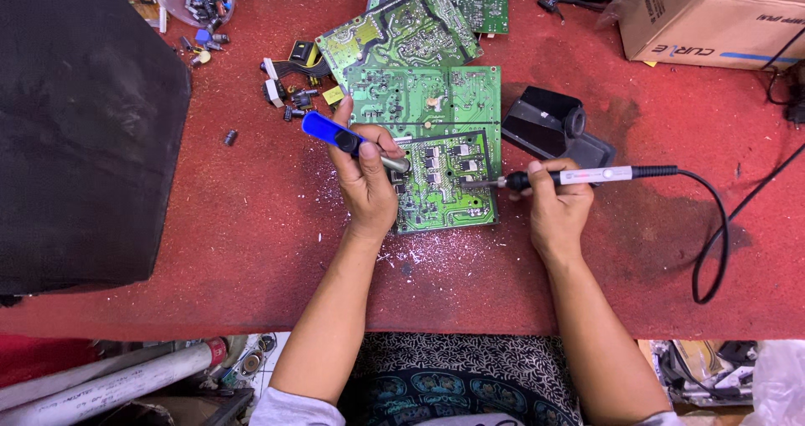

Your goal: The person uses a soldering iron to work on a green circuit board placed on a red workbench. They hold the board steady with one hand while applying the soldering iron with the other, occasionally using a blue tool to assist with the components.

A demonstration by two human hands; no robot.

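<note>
One head-worn camera looks steeply down from above the person's lap onto the red worktable [251, 250], near enough that both forearms fill the lower frame; no second view.

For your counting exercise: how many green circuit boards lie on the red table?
3: one under the hands joined to the panel above, one tilted above it, one at the top edge. More may be hidden beneath.

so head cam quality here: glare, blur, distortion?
Head view: even overhead light, soft shadows under both hands; left hand and right hand sharp; mild sheen on the green circuit board; table edge bows slightly, wide-lens distortion.
</note>
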